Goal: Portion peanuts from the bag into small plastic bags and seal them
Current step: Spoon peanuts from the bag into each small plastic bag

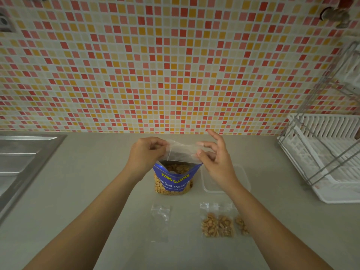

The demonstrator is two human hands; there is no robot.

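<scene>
Clear plastic, centre of frame: a small bag [182, 152] is held just above the open mouth of the peanut bag [173, 180], which stands upright on the counter [78, 191] with nuts showing inside. The left hand [144, 154] pinches the small bag's left edge. The right hand [216, 158] pinches its right edge between thumb and forefinger, other fingers spread. The held bag looks empty, so the step in hand is judged to be opening its mouth before filling. The next move calls for parting the two films and keeping them apart — one hand must then be freed to scoop or tip. Lower right lies a filled bag [217, 224], with a second filled bag [241, 225] partly behind the right forearm. At lower centre a spare bag [160, 221] lies flat. A clear tub [245, 180] sits just right of the peanut bag. The surface is plain beige, with a steel sink [23, 156] at left, a white rack [321, 152] at right and mosaic tiles [175, 65] behind.
</scene>
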